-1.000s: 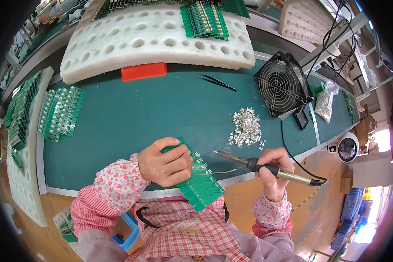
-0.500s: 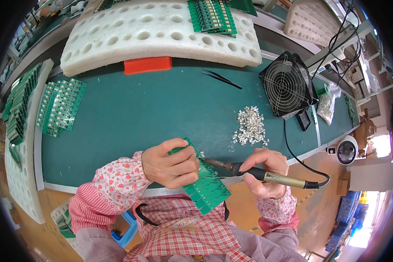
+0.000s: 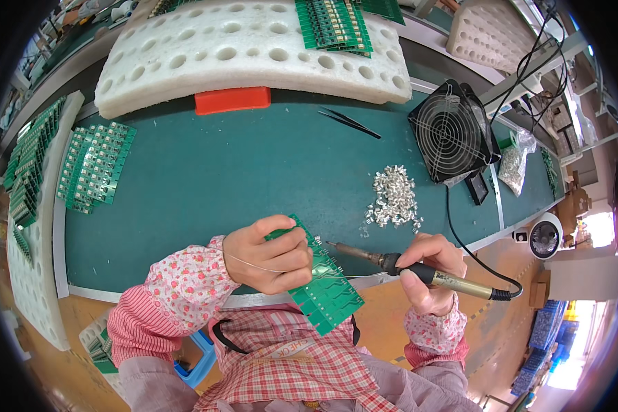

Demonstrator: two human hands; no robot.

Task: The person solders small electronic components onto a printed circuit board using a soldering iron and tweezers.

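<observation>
My left hand (image 3: 271, 255) is closed around the upper part of a green circuit board (image 3: 327, 296), which tilts over the near table edge. A thin strand of solder wire (image 3: 254, 265) runs across the back of that hand. In my right hand (image 3: 430, 270) is a soldering iron (image 3: 453, 280), gripped by its dark and gold handle. The iron's tip points left, a little apart from the board's right edge, where small silvery parts sit. Beyond the iron lies a pile of small silver metal parts (image 3: 393, 198) on the green mat.
Black tweezers (image 3: 350, 123) lie at the back, left of a black fan (image 3: 455, 132). White foam blocks (image 3: 206, 58) carry green boards; a red box (image 3: 232, 101) sits under the front edge. More boards (image 3: 96, 167) stand at left. The iron's cord (image 3: 470, 250) curves past the fan.
My right hand has drawn the soldering iron to the right, so its tip has come away from the board. The left hand and the board have hardly moved.
</observation>
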